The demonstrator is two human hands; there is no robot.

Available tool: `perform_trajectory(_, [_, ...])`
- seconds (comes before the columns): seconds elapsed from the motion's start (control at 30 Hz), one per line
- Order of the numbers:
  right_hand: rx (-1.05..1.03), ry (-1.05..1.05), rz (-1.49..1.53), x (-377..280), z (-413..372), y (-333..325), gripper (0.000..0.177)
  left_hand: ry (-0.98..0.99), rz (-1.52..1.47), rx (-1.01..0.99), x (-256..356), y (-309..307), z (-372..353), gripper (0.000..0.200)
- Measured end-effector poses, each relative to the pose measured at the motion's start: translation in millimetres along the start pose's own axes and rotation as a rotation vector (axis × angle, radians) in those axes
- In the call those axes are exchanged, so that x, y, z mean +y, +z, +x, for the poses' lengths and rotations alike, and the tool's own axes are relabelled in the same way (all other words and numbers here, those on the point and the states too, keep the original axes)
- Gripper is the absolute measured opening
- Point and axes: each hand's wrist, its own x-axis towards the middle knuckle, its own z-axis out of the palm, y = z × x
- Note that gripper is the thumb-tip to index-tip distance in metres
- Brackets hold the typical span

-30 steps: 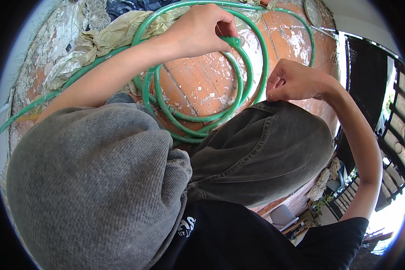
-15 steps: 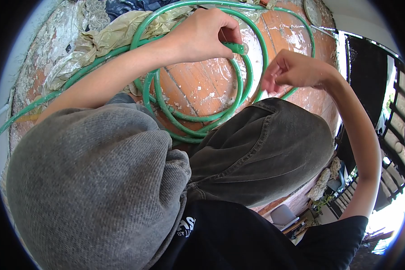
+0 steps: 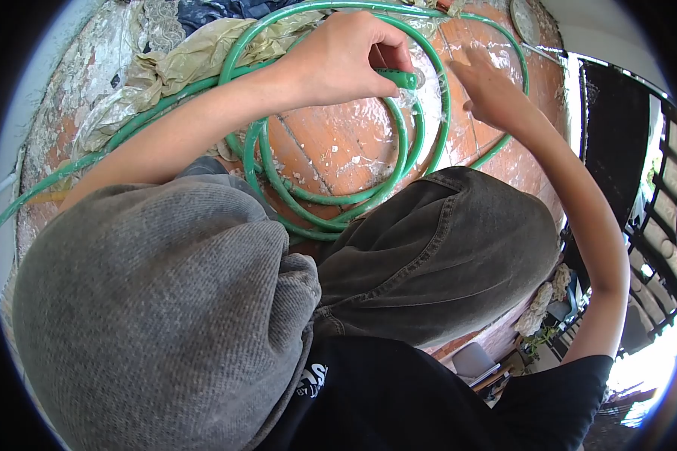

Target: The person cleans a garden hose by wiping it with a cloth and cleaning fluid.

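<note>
A green garden hose (image 3: 397,161) lies coiled on the tiled floor, with its open end pointing right. My left hand (image 3: 342,60) is closed around the hose just behind that end, thumb below and fingers above. What looks like clear water glints under the hose mouth, over a pale wet patch (image 3: 431,105) of floor. To the right, my right hand (image 3: 493,90) is off the hose end, its fingers stretched forward and holding nothing. It hovers above the floor near an outer loop of the coil.
Crumpled beige cloth (image 3: 195,64) and a dark blue bundle (image 3: 226,9) lie at the back left. The orange tiles (image 3: 331,143) are spattered white. A round lid-like disc (image 3: 524,21) sits at the back right. My knees (image 3: 444,248) are close in front.
My right hand has moved up and away from me, and its curled fingers have straightened. The hose end in my left hand has shifted slightly right.
</note>
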Motion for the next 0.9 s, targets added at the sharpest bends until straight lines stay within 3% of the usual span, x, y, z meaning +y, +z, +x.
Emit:
perform_trajectory(0.07, [0.158, 0.091, -0.013, -11.3, -14.4, -6.5, 0.038, -0.014, 0.01, -0.002, -1.6, 1.4, 1.0, 0.015])
perform_trajectory(0.1, [0.001, 0.153, 0.17, -17.9, -20.0, -19.7, 0.033, -0.03, 0.023, 0.0, -2.1, 1.4, 1.4, 0.015])
perform_trajectory(0.13, [0.001, 0.153, 0.172, -24.1, -22.2, -30.1, 0.033, -0.03, 0.023, -0.001, -2.1, 1.4, 1.8, 0.015])
perform_trajectory(0.2, [-0.481, 0.22, 0.668, -33.6, -26.6, -44.3, 0.032, -0.047, 0.025, -0.004, -1.3, 1.3, 2.9, 0.016])
perform_trajectory(0.4, [-0.519, 0.128, 0.721, -38.9, -32.9, -35.7, 0.022, -0.057, 0.016, -0.019, -3.7, 3.2, 4.8, 0.016])
perform_trajectory(0.57, [-0.506, 0.065, 0.968, -31.0, -41.2, -31.8, 0.015, -0.056, 0.029, -0.009, -4.7, 2.3, 3.8, 0.015])
perform_trajectory(0.9, [-0.539, 0.222, 0.833, -42.2, -39.1, -35.0, 0.016, -0.034, 0.018, -0.003, -5.2, 3.6, 3.2, 0.015])
